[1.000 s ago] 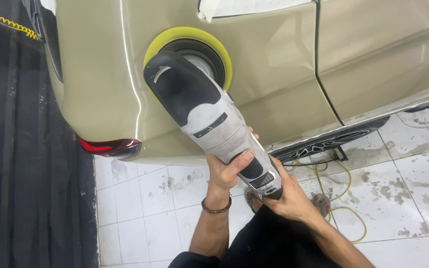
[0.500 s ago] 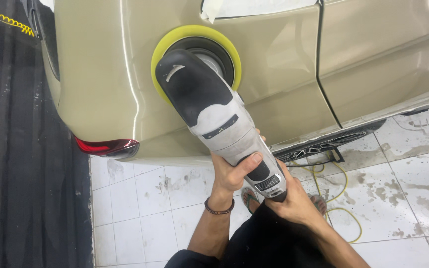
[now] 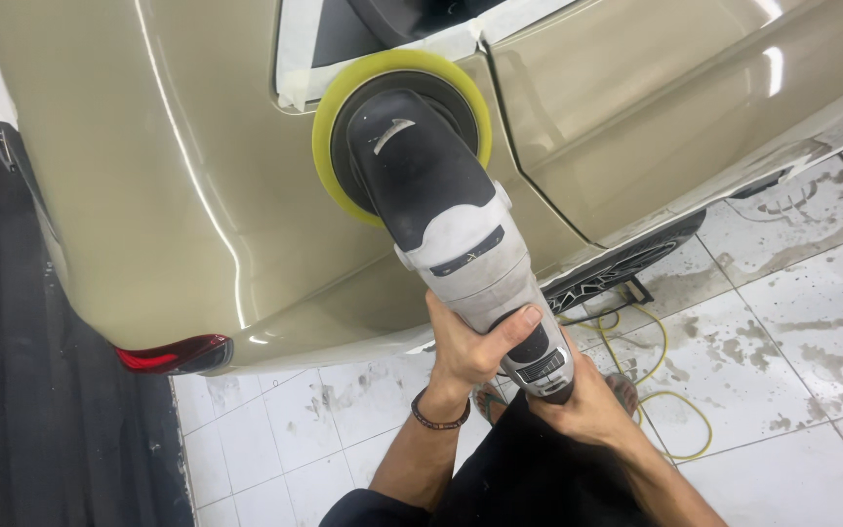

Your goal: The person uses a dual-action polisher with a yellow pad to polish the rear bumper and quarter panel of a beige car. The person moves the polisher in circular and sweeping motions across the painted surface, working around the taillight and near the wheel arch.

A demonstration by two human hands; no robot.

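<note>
A grey and black electric polisher with a round yellow foam pad presses flat against the beige car body panel, just below a masked window corner. My left hand wraps around the polisher's grey body near the handle. My right hand grips the black rear end of the handle from below. A dark band sits on my left wrist.
White masking tape edges the window opening. A red rear reflector sits low on the bumper. A yellow cable loops on the stained white tiled floor. A dark curtain hangs at left. A wheel shows under the body.
The polisher and both hands have moved up and to the right along the panel, from the lower quarter panel to the window corner. The view has come closer to the car.
</note>
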